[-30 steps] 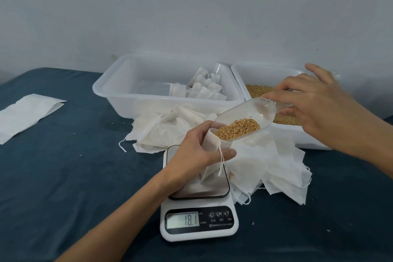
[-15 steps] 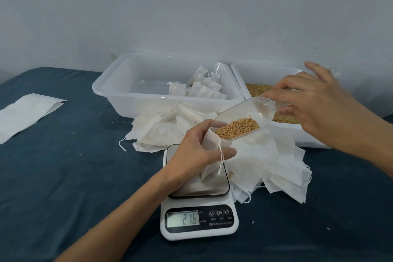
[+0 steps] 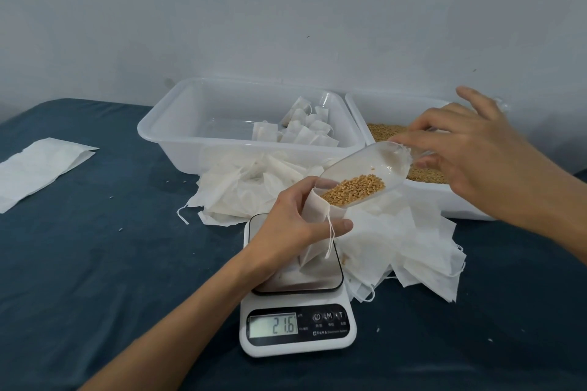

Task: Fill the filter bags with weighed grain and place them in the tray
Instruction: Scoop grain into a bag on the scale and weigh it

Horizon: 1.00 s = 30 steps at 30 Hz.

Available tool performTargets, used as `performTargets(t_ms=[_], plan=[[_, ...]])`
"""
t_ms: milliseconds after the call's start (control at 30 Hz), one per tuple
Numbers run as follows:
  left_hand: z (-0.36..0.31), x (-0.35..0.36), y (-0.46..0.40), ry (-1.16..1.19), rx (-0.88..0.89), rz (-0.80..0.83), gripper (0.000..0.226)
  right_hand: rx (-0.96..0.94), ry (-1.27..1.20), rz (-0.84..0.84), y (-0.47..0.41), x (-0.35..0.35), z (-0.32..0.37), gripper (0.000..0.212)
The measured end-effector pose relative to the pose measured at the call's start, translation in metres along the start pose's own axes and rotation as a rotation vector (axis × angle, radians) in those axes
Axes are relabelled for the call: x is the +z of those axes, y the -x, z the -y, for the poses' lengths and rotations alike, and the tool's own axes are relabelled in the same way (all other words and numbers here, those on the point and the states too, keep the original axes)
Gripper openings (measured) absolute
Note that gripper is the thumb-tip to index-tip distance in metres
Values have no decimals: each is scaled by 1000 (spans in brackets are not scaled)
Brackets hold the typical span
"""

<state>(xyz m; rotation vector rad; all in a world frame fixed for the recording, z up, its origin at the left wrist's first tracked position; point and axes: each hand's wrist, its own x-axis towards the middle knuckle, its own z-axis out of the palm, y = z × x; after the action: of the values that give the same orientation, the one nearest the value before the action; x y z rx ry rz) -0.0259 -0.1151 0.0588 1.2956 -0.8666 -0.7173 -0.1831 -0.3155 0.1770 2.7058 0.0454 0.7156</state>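
White filter bag [image 3: 317, 216] upright on scale [image 3: 298, 311]; grain [image 3: 354, 189] in tilted scoop [image 3: 365, 174].

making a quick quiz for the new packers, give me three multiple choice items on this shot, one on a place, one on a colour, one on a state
1. Where does the small white filter bag in the left hand sit?
A. over the white digital scale's platform
B. inside the clear plastic tray
C. on the folded white cloth

2. What colour is the table covering?
A. red
B. dark blue
C. yellow

3. What state is the clear plastic scoop in the right hand in?
A. empty
B. lying on the table
C. holding golden grain, tipped at the bag's mouth

Answers:
1 A, the bag hangs down onto the platform.
2 B, the cloth is dark blue throughout.
3 C, grain lies at the scoop's lower end at the bag opening.
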Motion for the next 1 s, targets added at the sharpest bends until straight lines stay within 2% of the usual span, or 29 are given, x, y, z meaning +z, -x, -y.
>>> performTargets(t_ms=[733,1000], plan=[[0,0,-1,1,8,4,49,9,14,-1,0,-1,1,42],[1,0,-1,-7,14,-12,50,28,-2,16,2,2,-1,49]])
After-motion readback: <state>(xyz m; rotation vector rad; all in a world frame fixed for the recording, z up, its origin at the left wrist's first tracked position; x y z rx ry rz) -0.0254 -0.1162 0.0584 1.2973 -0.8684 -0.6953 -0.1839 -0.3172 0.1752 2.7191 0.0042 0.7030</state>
